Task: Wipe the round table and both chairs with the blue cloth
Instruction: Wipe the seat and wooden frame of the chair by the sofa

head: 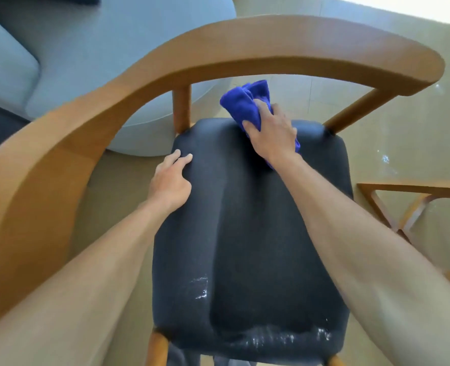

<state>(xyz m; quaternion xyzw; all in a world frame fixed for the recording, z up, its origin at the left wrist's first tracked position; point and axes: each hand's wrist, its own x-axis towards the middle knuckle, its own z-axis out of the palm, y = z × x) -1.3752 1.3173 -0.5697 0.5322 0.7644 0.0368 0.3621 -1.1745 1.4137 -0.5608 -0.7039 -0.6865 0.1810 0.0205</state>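
Here, right hand [271, 133] gripping bunched blue cloth [241, 103] at far edge of dark chair seat [258, 247], left hand [171, 180] resting on seat's left side, fingers loosely spread, curved wooden backrest [218, 48] beyond.

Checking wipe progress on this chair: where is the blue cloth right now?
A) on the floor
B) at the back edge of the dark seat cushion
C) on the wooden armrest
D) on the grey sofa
B: the right hand presses the blue cloth onto the far edge of the seat cushion, below the curved backrest.
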